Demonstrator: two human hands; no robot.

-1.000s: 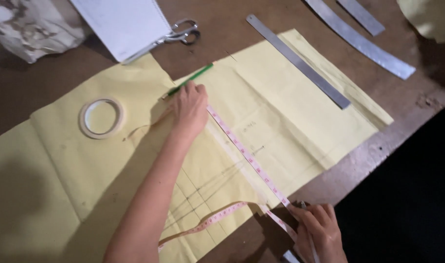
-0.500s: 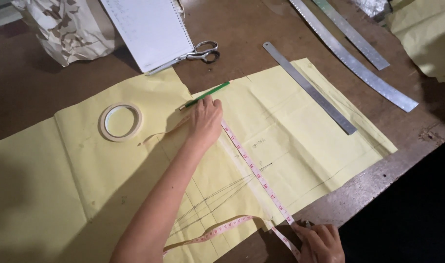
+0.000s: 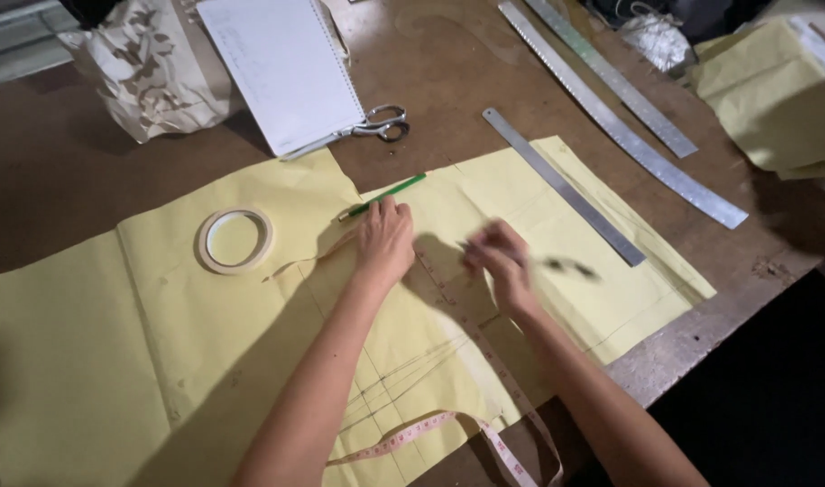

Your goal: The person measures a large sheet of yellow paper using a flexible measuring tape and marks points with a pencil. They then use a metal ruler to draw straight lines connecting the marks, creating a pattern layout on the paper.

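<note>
Left hand pins the tape measure flat on yellow paper, tape running diagonally toward the body; right hand, blurred, grips a dark pen-like object just beside it.

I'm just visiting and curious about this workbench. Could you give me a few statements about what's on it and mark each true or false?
1. The left hand rests on the pale yellow pattern paper, beside a green pencil. True.
2. The roll of cream masking tape sits on the white spiral notebook. False: it lies on the yellow paper.
3. Metal scissors lie beside the notebook. True.
4. The pink measuring tape is rolled up. False: it trails loose over the paper.
</note>
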